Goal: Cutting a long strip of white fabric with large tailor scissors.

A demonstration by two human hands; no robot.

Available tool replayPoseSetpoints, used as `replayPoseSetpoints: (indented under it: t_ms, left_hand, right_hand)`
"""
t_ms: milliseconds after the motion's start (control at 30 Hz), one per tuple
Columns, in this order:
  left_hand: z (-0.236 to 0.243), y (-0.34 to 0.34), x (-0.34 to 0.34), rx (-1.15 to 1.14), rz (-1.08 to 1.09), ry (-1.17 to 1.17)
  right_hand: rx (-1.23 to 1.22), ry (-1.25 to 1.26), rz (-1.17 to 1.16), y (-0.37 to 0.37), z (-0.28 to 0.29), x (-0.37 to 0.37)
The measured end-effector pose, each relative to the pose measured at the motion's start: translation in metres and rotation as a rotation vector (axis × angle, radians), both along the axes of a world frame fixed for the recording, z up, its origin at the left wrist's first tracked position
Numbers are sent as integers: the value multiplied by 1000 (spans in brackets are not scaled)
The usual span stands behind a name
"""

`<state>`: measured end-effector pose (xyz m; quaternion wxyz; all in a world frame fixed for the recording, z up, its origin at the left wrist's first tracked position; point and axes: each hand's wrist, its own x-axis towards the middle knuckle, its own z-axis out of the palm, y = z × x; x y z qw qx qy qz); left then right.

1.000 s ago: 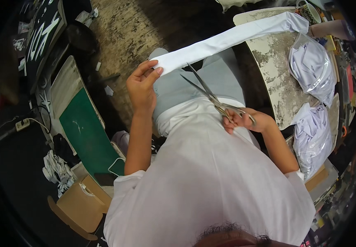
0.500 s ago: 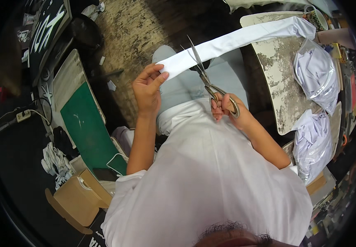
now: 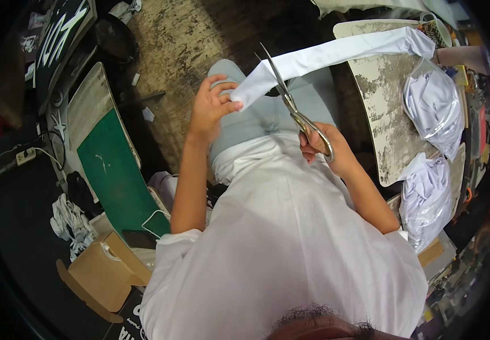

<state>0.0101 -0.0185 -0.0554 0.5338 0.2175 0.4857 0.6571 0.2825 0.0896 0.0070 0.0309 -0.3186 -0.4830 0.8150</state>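
My left hand [image 3: 211,105] pinches the near end of a long white fabric strip [image 3: 335,54] above my lap. The strip runs up and right onto a worn table [image 3: 384,102]. My right hand [image 3: 325,148] grips the handles of large metal scissors [image 3: 286,95]. Their blades are slightly parted and lie across the strip a short way from my left fingers. I sit in a white shirt and grey trousers.
Clear bags of white cloth [image 3: 435,105] lie on the table at right, another bag [image 3: 426,198] below it. A green board [image 3: 117,175] and a cardboard box [image 3: 100,272] stand on the floor at left. Another person's forearm [image 3: 463,55] rests at the table's far end.
My right hand has brought the scissors from beside my lap up to the strip, and the blades now cross the fabric close to my left hand.
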Motion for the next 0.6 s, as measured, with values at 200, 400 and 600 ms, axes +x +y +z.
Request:
replayPoseSetpoints:
  t_ms: [200, 400, 600]
  left_hand:
    - [10, 74, -29, 216, -387, 212]
    - [33, 118, -21, 245, -700, 53]
    - [35, 124, -14, 273, -742, 131]
  right_hand:
    - [8, 16, 61, 0, 11, 2]
    - [-19, 56, 5, 4, 16, 12]
    - [2, 92, 32, 4, 13, 14]
